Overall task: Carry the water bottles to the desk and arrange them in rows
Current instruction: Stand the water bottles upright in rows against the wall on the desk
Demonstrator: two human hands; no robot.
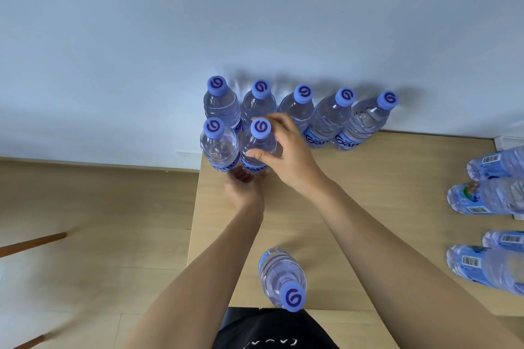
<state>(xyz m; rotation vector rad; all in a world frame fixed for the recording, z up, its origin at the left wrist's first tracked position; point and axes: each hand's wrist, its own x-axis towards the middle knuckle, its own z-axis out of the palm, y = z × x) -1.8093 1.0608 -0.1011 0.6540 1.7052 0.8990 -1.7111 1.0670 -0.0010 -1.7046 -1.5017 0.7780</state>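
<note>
Several clear water bottles with blue caps stand in a back row [300, 110] against the wall on the light wooden desk [368, 207]. In front of them, at the desk's left edge, stand two more: a left bottle [218, 147] and a second bottle [258, 147]. My right hand [286, 150] grips this second bottle around its shoulder, thumb in front. My left hand [241, 187] reaches to the base of the same bottle; its fingers are partly hidden under the bottles. One more bottle [283, 278] stands alone near the front edge.
Several bottles lie on their sides at the desk's right edge [487, 198]. The wooden floor [99, 221] lies beyond the desk's left edge, with brown furniture legs [31, 242] at the far left. A white wall rises behind the desk.
</note>
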